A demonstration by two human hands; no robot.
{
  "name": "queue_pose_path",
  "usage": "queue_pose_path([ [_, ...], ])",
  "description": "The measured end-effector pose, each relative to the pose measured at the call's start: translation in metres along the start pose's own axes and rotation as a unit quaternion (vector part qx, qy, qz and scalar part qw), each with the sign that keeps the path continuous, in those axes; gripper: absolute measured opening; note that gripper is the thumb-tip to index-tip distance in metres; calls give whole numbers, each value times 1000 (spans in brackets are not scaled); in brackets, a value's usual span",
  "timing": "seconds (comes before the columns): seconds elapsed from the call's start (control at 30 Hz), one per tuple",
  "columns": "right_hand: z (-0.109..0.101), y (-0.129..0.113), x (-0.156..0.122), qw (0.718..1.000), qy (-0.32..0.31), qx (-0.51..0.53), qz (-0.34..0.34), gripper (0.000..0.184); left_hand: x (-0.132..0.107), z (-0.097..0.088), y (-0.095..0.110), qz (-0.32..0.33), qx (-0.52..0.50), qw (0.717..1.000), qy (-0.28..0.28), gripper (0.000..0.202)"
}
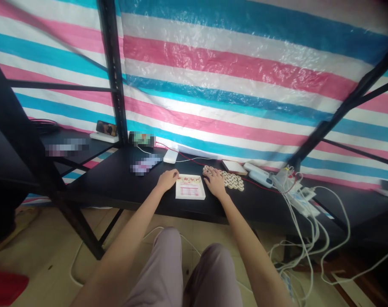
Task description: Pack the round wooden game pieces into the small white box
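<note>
As the right hand [215, 182] lies, fingers apart, over the left end of the round discs [234, 181], their long axis runs rightward and slightly nearer the person; that hand's the closer one! The white tray [181, 195] sits between it and the left hand [168, 179], bunched at the tray's far-left corner, grip possibly clamped, can't tell.

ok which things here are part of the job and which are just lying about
Likely in the job:
white tray, by the left hand
round pieces inside it
loose round pieces, by the right hand

Seemingly lying about:
white block
light-blue device
propped phone
</note>
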State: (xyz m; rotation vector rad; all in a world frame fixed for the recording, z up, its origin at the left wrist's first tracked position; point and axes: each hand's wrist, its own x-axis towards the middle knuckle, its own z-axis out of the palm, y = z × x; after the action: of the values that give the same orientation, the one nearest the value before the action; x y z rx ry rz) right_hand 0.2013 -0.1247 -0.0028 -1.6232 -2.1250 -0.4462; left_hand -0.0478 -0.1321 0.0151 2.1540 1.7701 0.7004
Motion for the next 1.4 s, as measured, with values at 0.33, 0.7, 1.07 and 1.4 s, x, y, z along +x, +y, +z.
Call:
queue_pose_path([
  [0.33, -26, -7, -19, 980, -14, 201, -6, 15, 0, 1, 1, -6, 7, 1000, 4, 25],
  [0.7, -38, -89, 8, 906, -134, 382, -128, 5, 1, 1, -2, 0, 5, 1000, 13, 26],
  [1.07, -16, -98, 10, 913, -112, 373, -121, 8, 3, 4, -3, -6, 8, 1000, 12, 27],
  [1.4, -11, -77, 23, 931, -80, 338, -112, 17, 3, 4, -4, -6, 9, 1000, 6, 27],
])
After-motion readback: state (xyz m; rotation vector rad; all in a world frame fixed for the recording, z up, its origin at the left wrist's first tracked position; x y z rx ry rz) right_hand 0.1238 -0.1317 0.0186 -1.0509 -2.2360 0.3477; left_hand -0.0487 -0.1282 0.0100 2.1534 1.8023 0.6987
